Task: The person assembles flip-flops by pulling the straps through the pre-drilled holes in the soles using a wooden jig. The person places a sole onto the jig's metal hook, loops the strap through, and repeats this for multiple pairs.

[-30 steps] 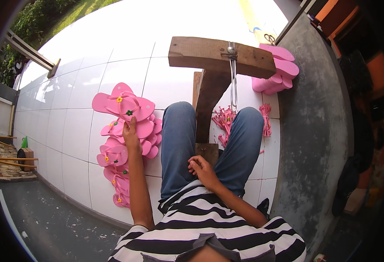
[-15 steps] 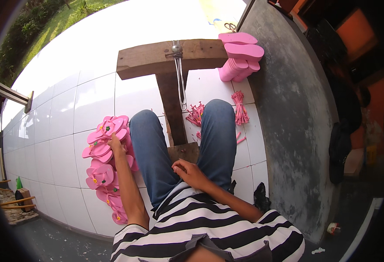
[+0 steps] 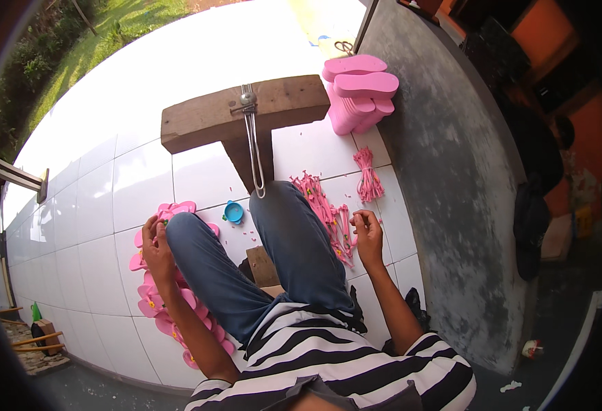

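My left hand (image 3: 156, 248) is beside my left knee, over a pile of pink flip-flops (image 3: 167, 312) with small flower trims. Its fingers are loosely bent and apart, and I see nothing held. My right hand (image 3: 369, 240) hovers just right of a loose heap of pink sandal straps (image 3: 321, 205) by my right knee. The fingers curl slightly, thumb apart, with nothing visible in them. Farther off lies a tied bundle of pink straps (image 3: 368, 175). Between my knees sits a small blue cup (image 3: 233, 212) on the tiles.
A T-shaped wooden stand (image 3: 246, 113) rises ahead, with a long metal hook tool (image 3: 253, 151) at its top. Stacked pink soles (image 3: 362, 92) lean by the grey wall (image 3: 444, 171), near scissors (image 3: 344, 47). A black bag (image 3: 416, 305) lies at my right. Pink scraps dot the white tiles.
My left hand has lifted from the flip-flops toward my knee. My right hand has left my lap and gone out right to the straps. My knees have shifted, uncovering the blue cup.
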A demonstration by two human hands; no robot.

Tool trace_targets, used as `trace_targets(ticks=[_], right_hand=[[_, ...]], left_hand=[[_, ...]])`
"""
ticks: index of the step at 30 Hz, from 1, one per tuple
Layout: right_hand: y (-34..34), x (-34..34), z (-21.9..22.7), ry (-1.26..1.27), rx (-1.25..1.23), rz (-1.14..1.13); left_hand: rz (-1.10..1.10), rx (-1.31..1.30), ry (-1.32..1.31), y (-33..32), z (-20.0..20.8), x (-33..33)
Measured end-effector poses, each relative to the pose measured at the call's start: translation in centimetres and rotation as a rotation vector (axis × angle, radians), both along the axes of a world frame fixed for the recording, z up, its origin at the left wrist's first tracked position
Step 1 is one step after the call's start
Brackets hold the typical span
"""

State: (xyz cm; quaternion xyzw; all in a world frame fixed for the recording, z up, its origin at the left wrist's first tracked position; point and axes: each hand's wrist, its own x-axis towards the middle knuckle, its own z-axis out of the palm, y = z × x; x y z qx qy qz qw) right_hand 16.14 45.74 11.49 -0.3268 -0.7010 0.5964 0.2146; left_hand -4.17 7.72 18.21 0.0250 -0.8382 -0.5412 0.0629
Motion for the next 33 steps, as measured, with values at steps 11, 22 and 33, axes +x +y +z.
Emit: trace_targets(ticks=[11,22,33], right_hand=[[10.3,-16.3,-8.4,0.028,0.561,0.005],[19.0,-35.1,0.0,-0.198,1.202,-0.063],[26.5,-43.7,-1.1,-0.704,1.043,0.206]], left_hand=[[0.000,-0.738,0.171,5.2,-0.6,-1.4],[0.031,-0.717,0.137,6.1,-0.5,-1.9],[0.028,-0.670,0.096,7.2,-1.0,-2.4]])
